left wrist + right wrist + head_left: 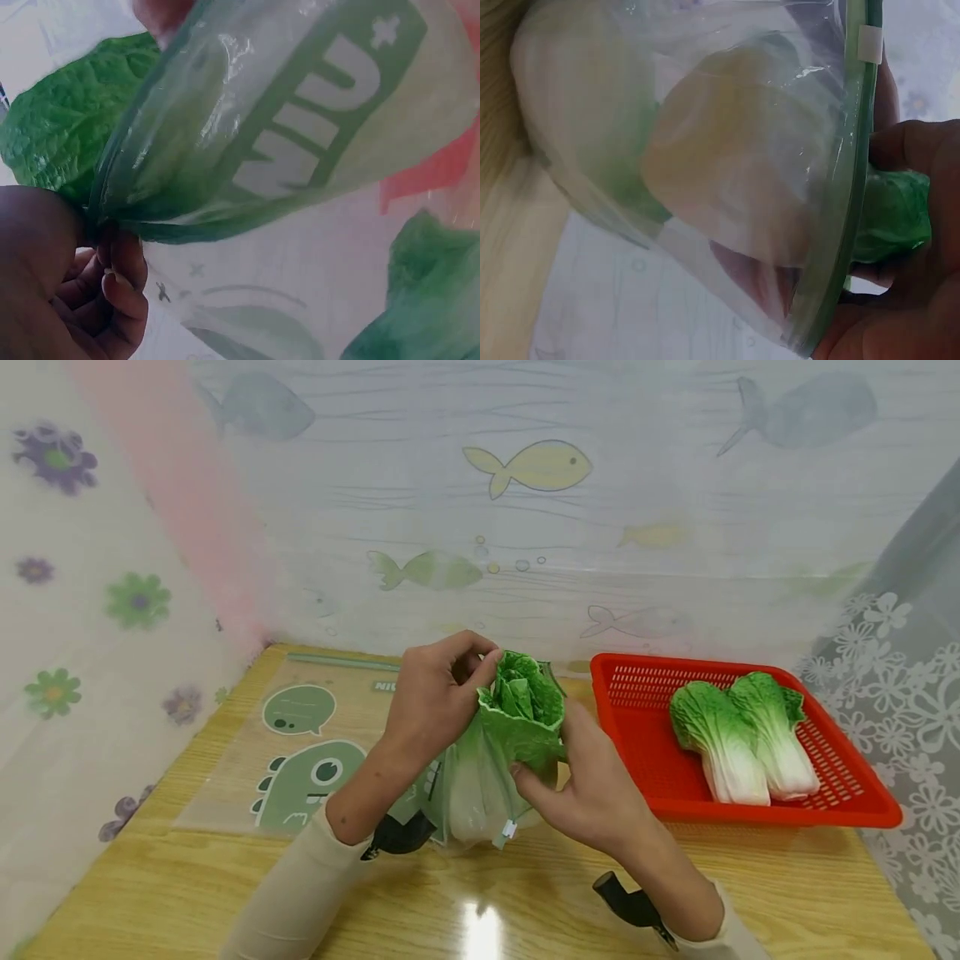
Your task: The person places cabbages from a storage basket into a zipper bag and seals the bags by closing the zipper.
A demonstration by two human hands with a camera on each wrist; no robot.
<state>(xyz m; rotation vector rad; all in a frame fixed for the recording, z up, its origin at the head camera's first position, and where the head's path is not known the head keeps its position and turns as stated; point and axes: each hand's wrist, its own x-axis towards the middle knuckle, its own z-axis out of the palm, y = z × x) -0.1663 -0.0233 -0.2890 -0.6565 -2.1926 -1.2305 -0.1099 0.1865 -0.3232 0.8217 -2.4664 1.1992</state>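
Note:
A clear zip bag (pixel 330 120) with green print stands at the middle of the table, and two pale rounded shapes show through its side in the right wrist view. From its mouth sticks the leafy green top of a Chinese cabbage (pixel 521 702). My left hand (pixel 431 693) pinches the rim of the bag beside the leaves, thumb against fingers. On the other side my right hand (pixel 588 785) grips the bag's mouth near its green zip strip (pixel 851 150), with the thumb in front and the other fingers partly hidden behind. A white slider (pixel 870 43) sits on that strip.
A red plastic basket (pixel 622 793) at the right holds two more Chinese cabbages (pixel 738 735). Left of my hands another printed zip bag (pixel 225 785) lies flat on the wooden table (pixel 127 893). Patterned curtains (pixel 450 510) hang behind and at both sides.

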